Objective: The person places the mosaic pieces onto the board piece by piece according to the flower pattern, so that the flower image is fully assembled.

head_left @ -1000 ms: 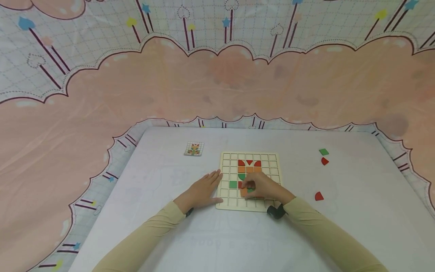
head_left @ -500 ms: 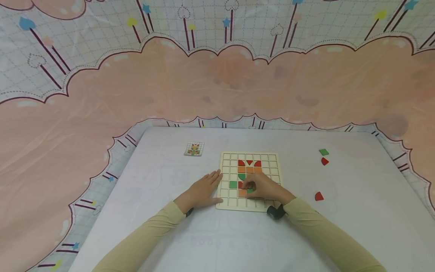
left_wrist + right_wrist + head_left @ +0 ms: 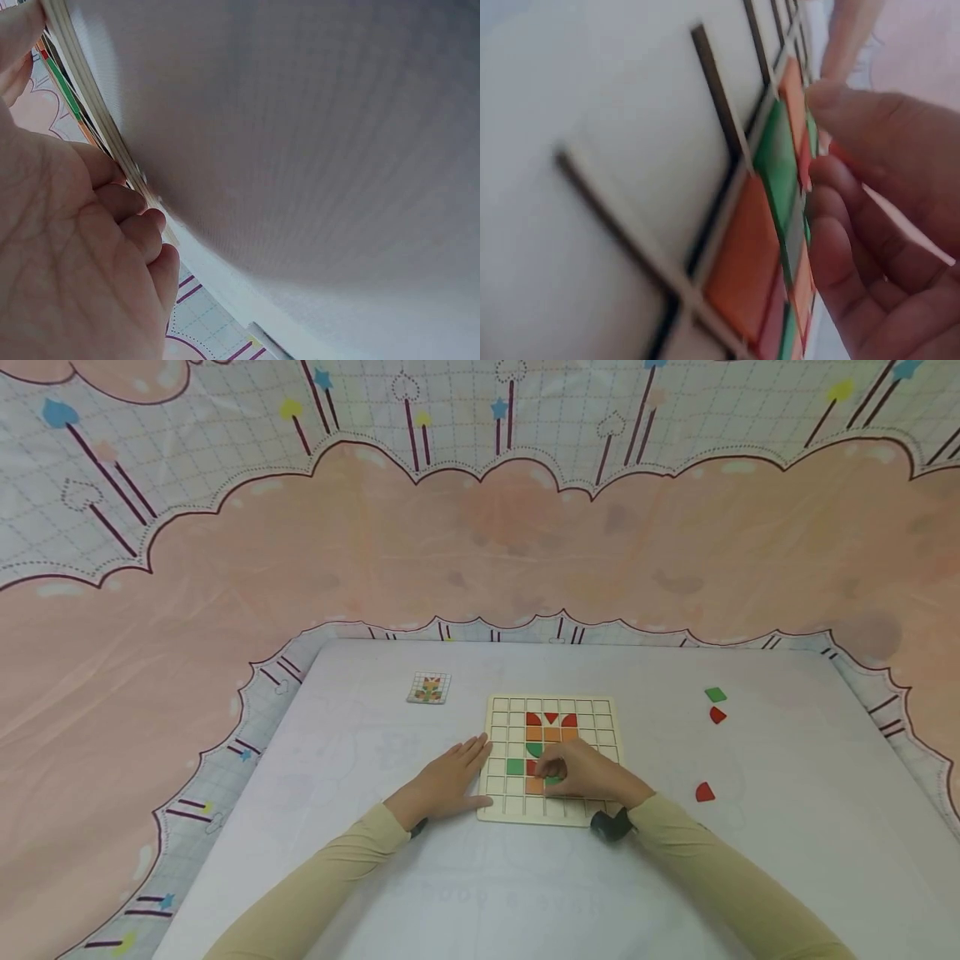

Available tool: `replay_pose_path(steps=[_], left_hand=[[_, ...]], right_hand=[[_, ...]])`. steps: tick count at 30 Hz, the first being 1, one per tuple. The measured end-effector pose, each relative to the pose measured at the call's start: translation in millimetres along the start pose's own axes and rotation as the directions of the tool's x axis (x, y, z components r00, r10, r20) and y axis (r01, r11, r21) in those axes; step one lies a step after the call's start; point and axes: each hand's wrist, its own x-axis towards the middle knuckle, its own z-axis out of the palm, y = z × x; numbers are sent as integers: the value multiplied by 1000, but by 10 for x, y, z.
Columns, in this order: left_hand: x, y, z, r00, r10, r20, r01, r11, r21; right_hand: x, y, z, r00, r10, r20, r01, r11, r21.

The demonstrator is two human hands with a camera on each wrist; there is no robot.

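A pale grid board (image 3: 498, 783) with red, orange and green tiles in its cells lies on the white table. My left hand (image 3: 441, 782) rests at its left edge, fingers extended, fingertips touching the rim. Over the board's lower middle, my right hand (image 3: 583, 768) bends thumb and fingers down to an orange square tile (image 3: 535, 786), at its edge. In the right wrist view the thumb tip meets an orange tile (image 3: 791, 86); the exact finger contact is partly hidden. A green square tile (image 3: 515, 767) sits left of a red tile (image 3: 532, 767). The right hand covers several cells.
A small pattern card (image 3: 429, 688) lies beyond the left hand. To the board's right are a green tile (image 3: 716, 694), a red quarter-round tile (image 3: 717, 716) close to it, and another red quarter-round tile (image 3: 705, 792) nearer. A black wrist mount (image 3: 611, 825) hangs under the right wrist.
The orange tile under my right fingers has shifted slightly left and straightened into its cell. The right thumb has moved a little right off it. The left hand stays still.
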Motion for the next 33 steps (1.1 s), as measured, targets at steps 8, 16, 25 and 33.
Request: replay_pose_path(steps=[8,16,25,33], left_hand=[[2,4,5,1000,0,-5,0,1000,-13],[19,-9,16,1000,-2,1,2,1000,0],[14,-5,13,1000,7,-7,-7,1000,-3],[7,-4,10,1000,7,-7,-7,1000,-8]], right_hand=[[-189,216,-380,997,-73,8,72,995,75],[-548,508,-859,996,-3,-88,8,998,55],[-1052,927,-1356,945,159,-285,-153,987,44],[-1281,1263,-1587,892,339,-298,-338,939,57]])
